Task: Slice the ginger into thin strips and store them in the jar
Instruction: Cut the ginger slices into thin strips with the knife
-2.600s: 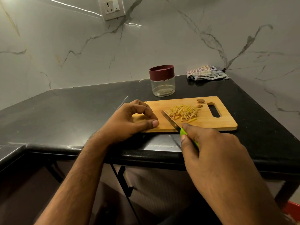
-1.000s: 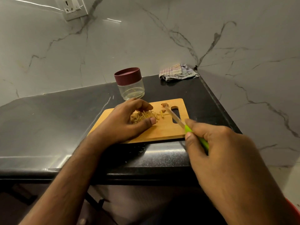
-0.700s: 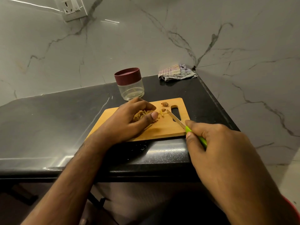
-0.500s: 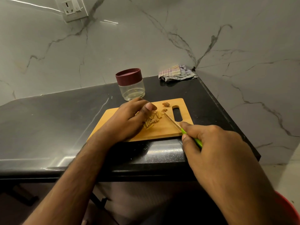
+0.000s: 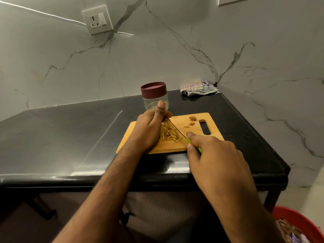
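Grey-veined marble walls meet in a corner behind a black polished surface (image 5: pixel 70 137), with a white wall socket (image 5: pixel 97 19) high on the left wall. Near the surface's back edge stands a clear jar (image 5: pixel 155 98) with its dark red lid on. In front of it, close to the surface's front edge, lies a wooden cutting board (image 5: pixel 201 137), its handle slot toward the right. The left hand (image 5: pixel 149 130) stands on edge on the board, palm cupped against a pile of thin ginger strips (image 5: pixel 169 132), thumb raised in front of the jar; its fingers are hidden, so I cannot tell how its grip is set. The pile is penned between that palm and the blade of a green-handled knife (image 5: pixel 190 142), which lies slanted against the pile's right side. The right hand (image 5: pixel 213 160) has its grip closed round the knife handle. Two small brown ginger scraps (image 5: pixel 192 120) sit near the board's far right corner. A striped cloth (image 5: pixel 199 87) lies crumpled at the surface's back right corner. A red tub (image 5: pixel 298 223) shows on the floor, below the surface's right end.
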